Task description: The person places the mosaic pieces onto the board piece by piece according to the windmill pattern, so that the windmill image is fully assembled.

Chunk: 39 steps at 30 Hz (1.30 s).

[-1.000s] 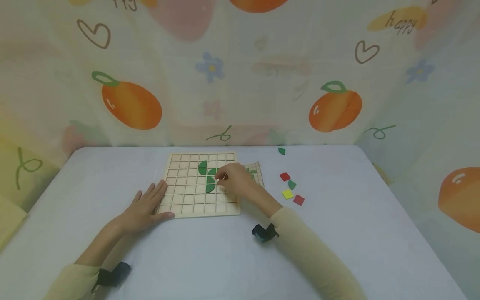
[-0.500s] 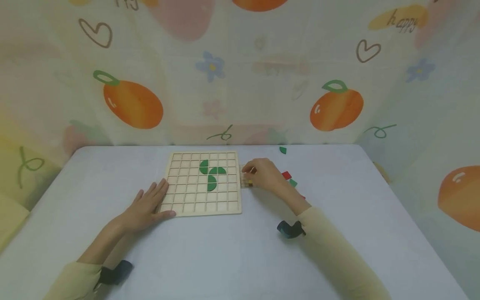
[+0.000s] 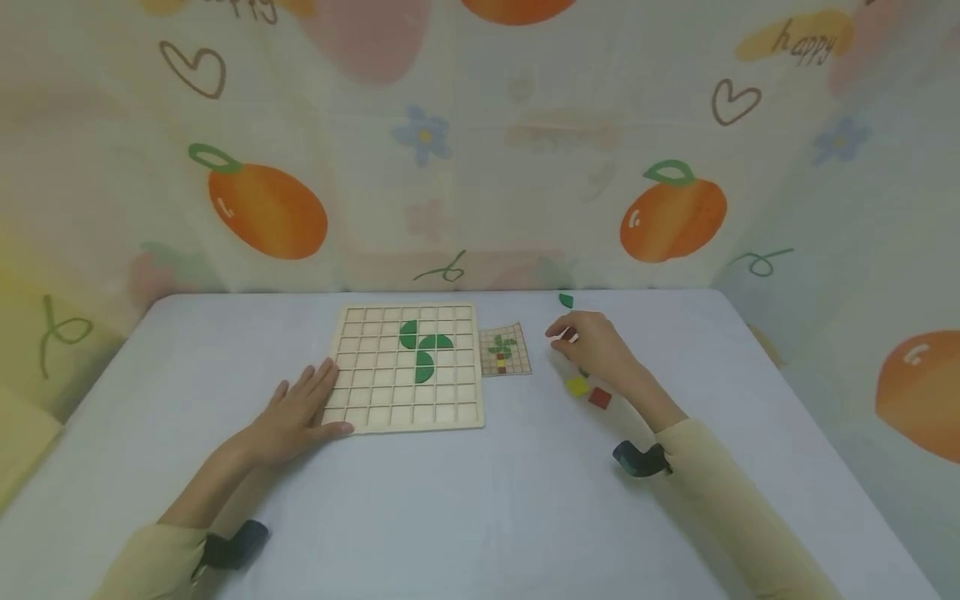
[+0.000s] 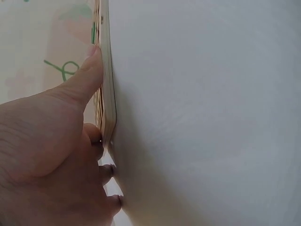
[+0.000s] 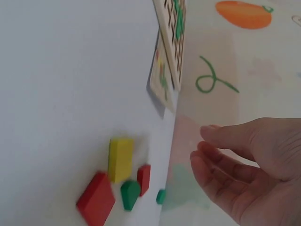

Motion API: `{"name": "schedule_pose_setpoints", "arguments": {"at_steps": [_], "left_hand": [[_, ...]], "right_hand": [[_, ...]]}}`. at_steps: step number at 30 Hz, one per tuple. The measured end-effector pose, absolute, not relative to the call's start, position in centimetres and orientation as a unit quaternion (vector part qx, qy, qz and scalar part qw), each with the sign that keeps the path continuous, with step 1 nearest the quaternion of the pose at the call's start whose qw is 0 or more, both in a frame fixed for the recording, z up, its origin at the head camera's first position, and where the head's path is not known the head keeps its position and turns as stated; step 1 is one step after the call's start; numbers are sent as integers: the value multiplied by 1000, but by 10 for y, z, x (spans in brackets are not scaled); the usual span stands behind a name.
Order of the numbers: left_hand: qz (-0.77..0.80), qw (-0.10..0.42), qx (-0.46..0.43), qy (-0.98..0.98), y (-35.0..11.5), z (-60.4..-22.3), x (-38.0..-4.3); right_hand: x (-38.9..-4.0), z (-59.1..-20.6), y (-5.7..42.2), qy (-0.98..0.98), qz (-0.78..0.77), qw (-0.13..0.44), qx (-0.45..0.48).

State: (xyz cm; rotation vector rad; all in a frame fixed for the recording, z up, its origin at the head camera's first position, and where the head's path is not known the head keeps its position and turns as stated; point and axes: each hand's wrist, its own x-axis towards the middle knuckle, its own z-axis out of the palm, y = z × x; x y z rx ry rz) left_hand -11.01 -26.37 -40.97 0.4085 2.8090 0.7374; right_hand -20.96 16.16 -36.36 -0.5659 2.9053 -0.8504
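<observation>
A square wooden grid board (image 3: 382, 396) lies on the table, with several green quarter-round tiles (image 3: 423, 367) set in its cells. My left hand (image 3: 288, 423) rests at the board's left front corner, fingers spread and thumb along the near edge. Over the loose tiles to the right, my right hand (image 3: 598, 348) hovers with loosely bent fingers and nothing between them. Below it in the right wrist view are a yellow square tile (image 5: 121, 160), two red tiles (image 5: 96, 200) and a green tile (image 5: 130, 194). From the head, the hand covers one red tile and most of that green one.
A small pattern card (image 3: 517, 360) lies against the board's right side, printed with a flower in green, red and yellow. Another green tile (image 3: 566, 300) sits near the table's back edge. Behind stands a printed curtain (image 3: 480, 183).
My right hand has moved right, from above the board, past the pattern card, to the loose tiles. A green tile it was placing now shows on the board. My left hand stays put.
</observation>
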Motion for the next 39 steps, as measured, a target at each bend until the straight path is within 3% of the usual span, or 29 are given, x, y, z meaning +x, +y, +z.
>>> {"name": "schedule_pose_setpoints", "arguments": {"at_steps": [26, 39], "left_hand": [[256, 107, 138, 951, -264, -407, -110], [257, 104, 142, 950, -265, -412, -111]], "right_hand": [[-199, -386, 206, 972, -216, 66, -70], [-201, -392, 210, 945, -294, 95, -108]]}}
